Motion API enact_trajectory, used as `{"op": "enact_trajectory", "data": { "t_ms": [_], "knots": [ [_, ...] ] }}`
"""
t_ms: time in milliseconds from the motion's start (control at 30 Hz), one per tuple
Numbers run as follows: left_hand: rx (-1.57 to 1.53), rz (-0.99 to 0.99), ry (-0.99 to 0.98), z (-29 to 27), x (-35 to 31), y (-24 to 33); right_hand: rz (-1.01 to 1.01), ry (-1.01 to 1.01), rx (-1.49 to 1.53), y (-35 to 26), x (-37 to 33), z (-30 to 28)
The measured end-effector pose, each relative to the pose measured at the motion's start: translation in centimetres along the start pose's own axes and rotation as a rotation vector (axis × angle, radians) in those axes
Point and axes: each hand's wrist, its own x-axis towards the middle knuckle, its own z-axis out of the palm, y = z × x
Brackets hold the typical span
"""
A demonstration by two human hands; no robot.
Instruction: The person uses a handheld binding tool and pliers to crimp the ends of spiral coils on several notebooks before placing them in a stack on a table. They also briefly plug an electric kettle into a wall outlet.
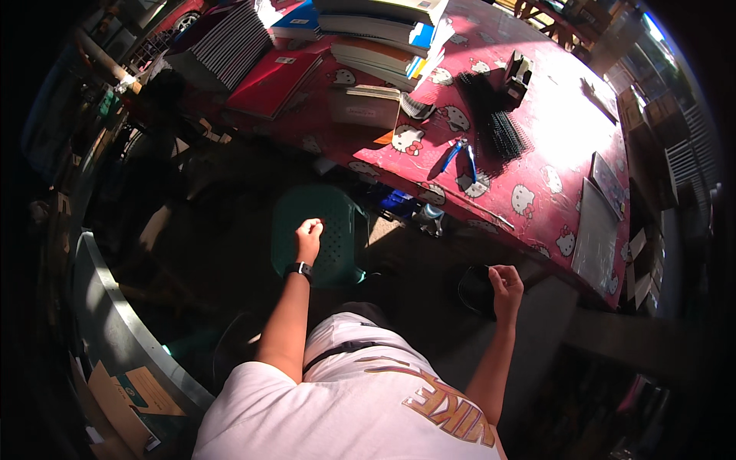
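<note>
My left hand (pixel 308 239), below a dark wristband (pixel 300 269), is held over a green plastic stool (pixel 337 249) with its fingers curled in. Whatever is in it, if anything, is too small to make out. My right hand (pixel 507 290) hangs before the table's front edge, thumb and fingers pinched together. Beside its fingertips is a dark rounded shape (pixel 474 291) with a thin pale outline; I cannot tell whether the fingers hold it. On the table lie blue-handled pliers (pixel 460 159) and a bundle of black plastic binding coils (pixel 502 132).
A pink cartoon-print cloth covers the table (pixel 491 201). Stacks of books (pixel 379 54) and a red book (pixel 276 83) stand at its far left. A black device (pixel 518 79) sits behind the coils. Clear sheets (pixel 594 230) lie at right. A curved metal edge (pixel 126 307) runs at left.
</note>
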Motion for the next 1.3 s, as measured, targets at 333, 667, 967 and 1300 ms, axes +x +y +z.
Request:
{"op": "enact_trajectory", "data": {
  "t_ms": [333, 667, 967, 1300],
  "knots": [
    [-0.030, 0.016, -0.086, 8.3, 22.8, 8.2, -0.119, 0.375, -0.183, 0.1, 13.8, -4.5],
    [0.854, 0.423, 0.248, 13.1, 19.2, 18.8, -0.087, 0.420, -0.495, 2.5, 17.6, -1.0],
    [0.947, 0.534, 0.296, 15.2, 21.0, 17.3, -0.152, 0.373, -0.567, 3.5, 17.9, -2.3],
    [0.599, 0.347, 0.220, 14.7, 22.1, 13.6, -0.169, 0.377, -0.532, 2.9, 17.6, -1.9]
  ]
}}
